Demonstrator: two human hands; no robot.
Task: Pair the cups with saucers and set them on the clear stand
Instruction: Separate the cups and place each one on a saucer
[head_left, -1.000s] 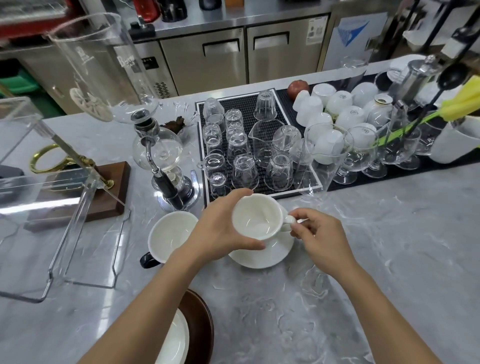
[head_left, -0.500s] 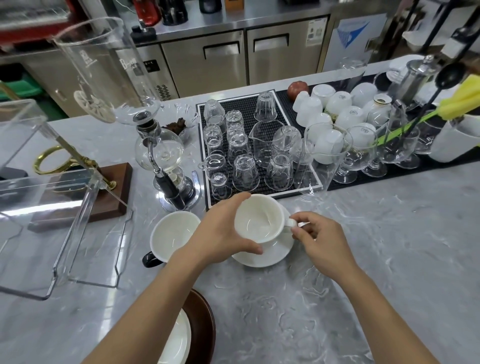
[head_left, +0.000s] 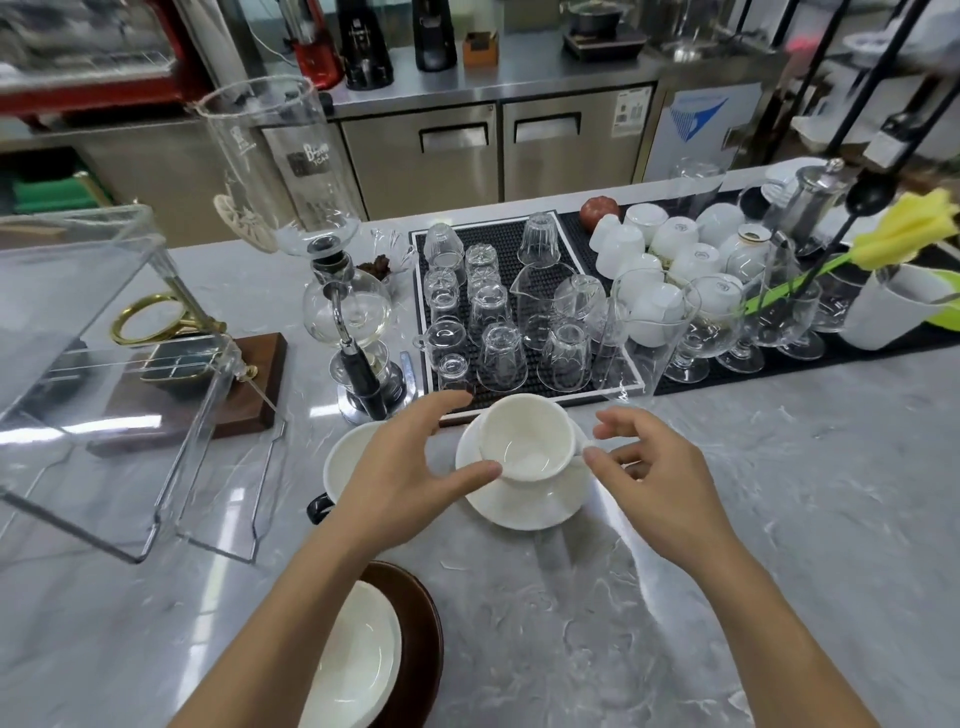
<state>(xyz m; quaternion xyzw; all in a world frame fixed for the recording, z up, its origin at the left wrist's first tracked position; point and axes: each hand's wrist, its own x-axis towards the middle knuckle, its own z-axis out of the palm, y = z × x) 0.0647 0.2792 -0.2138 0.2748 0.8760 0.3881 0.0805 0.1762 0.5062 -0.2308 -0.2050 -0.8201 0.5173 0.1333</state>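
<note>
The 2 hands, left hand (head_left: 400, 483) and right hand (head_left: 660, 483), hovered spread beside the cup (head_left: 524, 441) (seated on its saucer (head_left: 524, 506)).

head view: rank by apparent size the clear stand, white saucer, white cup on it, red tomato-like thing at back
1. clear stand
2. white saucer
3. white cup
4. red tomato-like thing

The red thing sits farthest from the camera, so its true size against the cup is unsure.

The grey marble-patterned worktop (head_left: 779, 519) carries a white round saucer (head_left: 524, 499) at centre frame, a clear acrylic stand (head_left: 104, 364) at left, a black rubber drip mat (head_left: 498, 249) at upper centre, a dark wooden block (head_left: 249, 384) beside the stand, and a brown round plate (head_left: 421, 634) at bottom centre.
</note>
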